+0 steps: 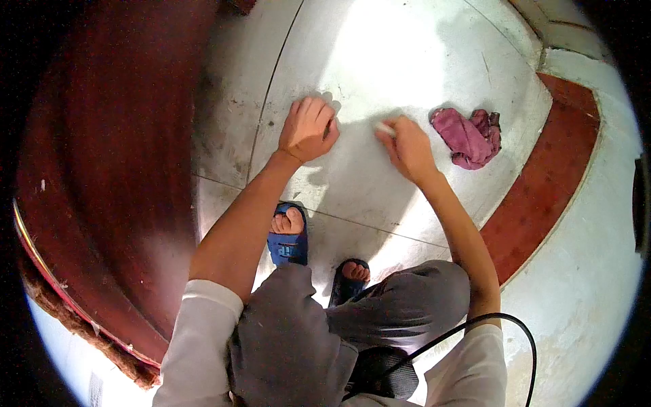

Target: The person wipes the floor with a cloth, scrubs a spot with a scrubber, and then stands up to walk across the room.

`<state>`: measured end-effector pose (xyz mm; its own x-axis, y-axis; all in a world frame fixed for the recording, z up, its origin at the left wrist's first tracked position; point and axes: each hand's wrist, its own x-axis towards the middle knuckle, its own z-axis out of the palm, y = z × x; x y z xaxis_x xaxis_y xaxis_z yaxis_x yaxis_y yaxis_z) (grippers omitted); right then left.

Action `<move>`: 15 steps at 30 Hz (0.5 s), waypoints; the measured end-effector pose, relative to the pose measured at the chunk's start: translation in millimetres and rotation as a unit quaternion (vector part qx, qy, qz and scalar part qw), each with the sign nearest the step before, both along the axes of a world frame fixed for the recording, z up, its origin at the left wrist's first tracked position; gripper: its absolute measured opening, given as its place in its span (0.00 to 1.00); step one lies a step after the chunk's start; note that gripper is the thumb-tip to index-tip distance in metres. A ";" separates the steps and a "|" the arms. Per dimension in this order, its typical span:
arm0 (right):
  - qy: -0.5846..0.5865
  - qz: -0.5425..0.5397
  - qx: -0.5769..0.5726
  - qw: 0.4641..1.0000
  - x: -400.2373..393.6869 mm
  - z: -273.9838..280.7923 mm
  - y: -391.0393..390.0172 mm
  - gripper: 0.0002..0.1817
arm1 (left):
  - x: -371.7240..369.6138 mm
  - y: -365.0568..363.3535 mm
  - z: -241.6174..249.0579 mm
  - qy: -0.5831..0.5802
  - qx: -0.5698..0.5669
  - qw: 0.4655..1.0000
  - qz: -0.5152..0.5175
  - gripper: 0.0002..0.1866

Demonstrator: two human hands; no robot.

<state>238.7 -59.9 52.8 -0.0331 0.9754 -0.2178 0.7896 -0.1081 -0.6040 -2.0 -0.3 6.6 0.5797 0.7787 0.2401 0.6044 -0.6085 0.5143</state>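
Over the pale floor (352,163), my left hand (309,129) has its fingers curled and closed, and what they hold, if anything, is hidden. My right hand (407,147) pinches a small whitish object (385,128) between thumb and fingers; it is too small to name. A crumpled purple cloth (468,138) lies on the floor just right of my right hand, apart from it.
Dark red furniture (129,169) fills the left side. A red band (542,183) runs along the base of the pale wall (590,264) on the right. Below are my feet in blue sandals (288,247) and a black cable (532,339).
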 end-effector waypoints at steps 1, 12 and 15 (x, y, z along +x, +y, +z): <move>0.005 0.081 0.056 0.995 5.9 -1.3 -7.2 0.12 | -0.4 -0.7 0.5 0.005 -0.019 1.000 -0.003 0.07; -0.236 -0.041 0.195 0.951 75.3 43.0 -36.6 0.33 | -0.9 -1.4 -0.1 0.010 -0.040 0.999 -0.004 0.09; -0.431 -0.233 0.104 0.866 101.7 29.8 -41.8 0.36 | 0.9 -2.5 1.1 0.016 -0.050 0.999 0.005 0.09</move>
<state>340.4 -101.6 82.7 0.4620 0.8601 0.2162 0.8565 -0.4960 0.1429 -1.0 -2.8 7.7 0.5784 0.8033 0.1420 0.6273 -0.5492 0.5522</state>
